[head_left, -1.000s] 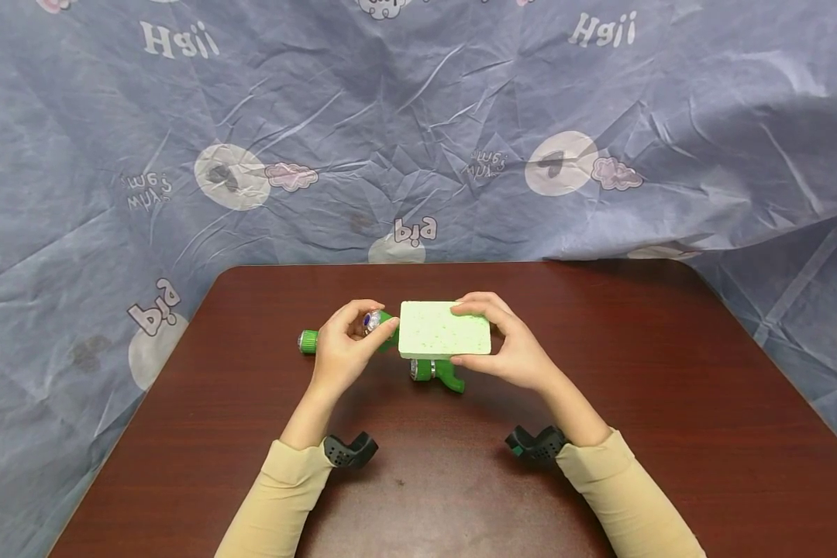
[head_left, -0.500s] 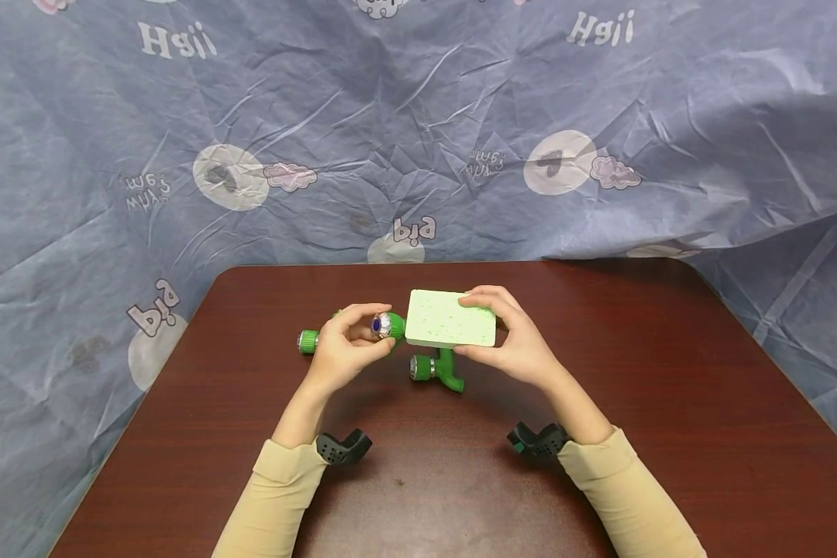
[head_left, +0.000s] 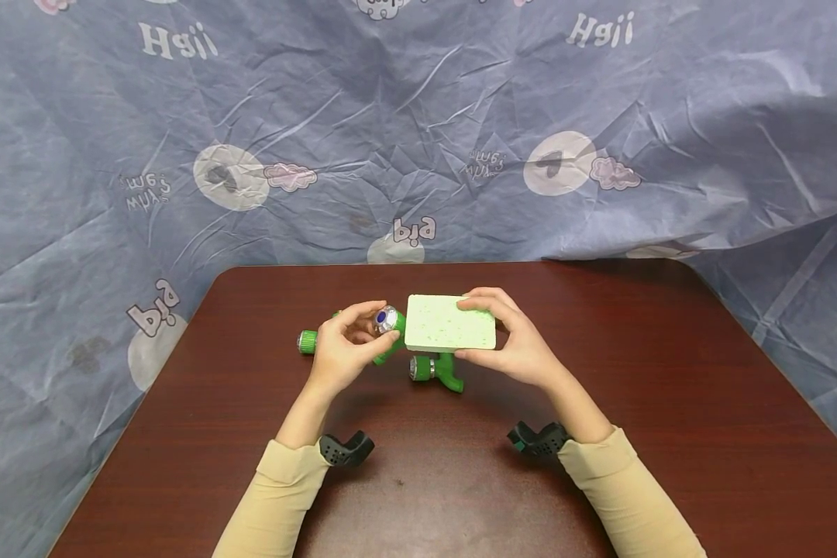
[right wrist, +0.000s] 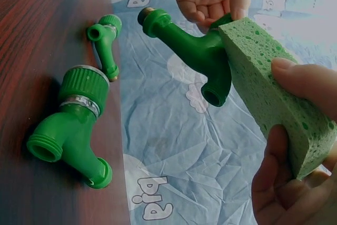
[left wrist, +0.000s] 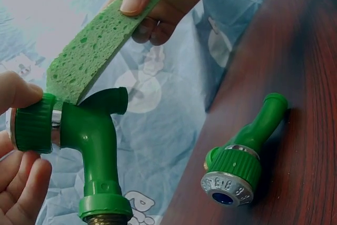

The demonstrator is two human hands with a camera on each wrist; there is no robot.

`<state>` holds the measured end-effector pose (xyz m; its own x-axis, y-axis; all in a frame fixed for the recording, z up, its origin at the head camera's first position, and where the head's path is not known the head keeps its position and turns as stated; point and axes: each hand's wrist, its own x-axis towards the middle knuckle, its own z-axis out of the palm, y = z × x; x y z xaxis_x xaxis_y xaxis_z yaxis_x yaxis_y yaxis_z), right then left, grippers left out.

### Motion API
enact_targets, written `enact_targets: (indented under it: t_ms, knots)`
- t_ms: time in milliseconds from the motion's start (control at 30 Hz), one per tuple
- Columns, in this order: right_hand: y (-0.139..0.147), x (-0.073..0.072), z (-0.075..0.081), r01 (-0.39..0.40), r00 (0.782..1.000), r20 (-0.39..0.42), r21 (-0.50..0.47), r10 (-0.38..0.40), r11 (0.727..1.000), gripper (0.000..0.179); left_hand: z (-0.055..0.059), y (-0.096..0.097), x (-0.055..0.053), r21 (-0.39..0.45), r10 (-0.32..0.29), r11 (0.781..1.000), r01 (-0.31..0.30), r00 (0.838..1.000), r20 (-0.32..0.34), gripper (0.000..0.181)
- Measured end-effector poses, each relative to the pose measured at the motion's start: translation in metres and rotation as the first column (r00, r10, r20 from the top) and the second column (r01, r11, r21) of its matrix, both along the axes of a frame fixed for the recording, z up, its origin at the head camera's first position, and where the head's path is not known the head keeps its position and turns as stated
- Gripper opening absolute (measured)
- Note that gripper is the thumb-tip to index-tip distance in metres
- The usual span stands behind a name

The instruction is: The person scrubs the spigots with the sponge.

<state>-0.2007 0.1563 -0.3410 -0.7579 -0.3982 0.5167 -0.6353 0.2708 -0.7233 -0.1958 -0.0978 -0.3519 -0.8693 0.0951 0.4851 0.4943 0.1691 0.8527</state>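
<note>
Plainly, a sponge (head_left: 446,322) met a green tap (left wrist: 97,130) above the table (head_left: 418,496).
The left hand (head_left: 336,355) pinched the tap's ribbed knob between thumb and curled fingers; the right hand (head_left: 519,349) gripped the sponge, thumb on one face and fingers on the other, its far end against the tap. A second tap (head_left: 421,368) and a third tap (head_left: 308,342) lay apart on the tabletop.

Dk red-brown wood-grain tabletop (head_left: 418,500), far corners rounded. On it lie 2 green taps, apart: a ctr tap (head_left: 446,373) and a L tap (head_left: 308,342), both w/ ribbed knobs + silver caps. Behind & along both sides, wrinkled blue-grey cloth (head_left: 404,108) w/ pale circles, pinkish clouds, lettering, some upside down.
</note>
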Motion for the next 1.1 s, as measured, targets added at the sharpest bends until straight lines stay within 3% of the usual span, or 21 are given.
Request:
enact_targets:
  t_ms: [100,433,667,833,1100]
  knots:
    - [0.0022,-0.0012,-0.0002,0.007,1.0,0.003,-0.003,-0.007,1.0,0.056,-0.0003,0.0005,-0.0001,0.005,0.014,1.0,-0.014,1.0,-0.022,0.039]
    - [0.0019,-0.0016,-0.0004,0.011,1.0,0.01,-0.002,-0.011,1.0,0.056,-0.004,0.003,-0.0027,0.081,-0.04,0.996,0.041,0.999,-0.009,0.04]
    - [0.0023,0.0002,0.0012,-0.005,1.0,0.017,0.018,0.005,1.0,0.055,-0.0046,0.0036,-0.0031,0.089,-0.012,0.996,0.014,1.0,-0.023,0.041]
    - [0.0022,-0.0005,0.0006,0.037,0.999,0.015,0.001,-0.037,0.999,0.054,-0.0041,0.0038,-0.0024,0.085,-0.036,0.996,0.036,0.999,-0.005,0.04]
    - [0.0013,-0.0002,0.0011,-0.013,1.0,0.007,0.026,0.012,1.0,0.055,-0.0032,0.0022,-0.0029,0.115,-0.018,0.993,0.014,0.999,0.03,0.038]
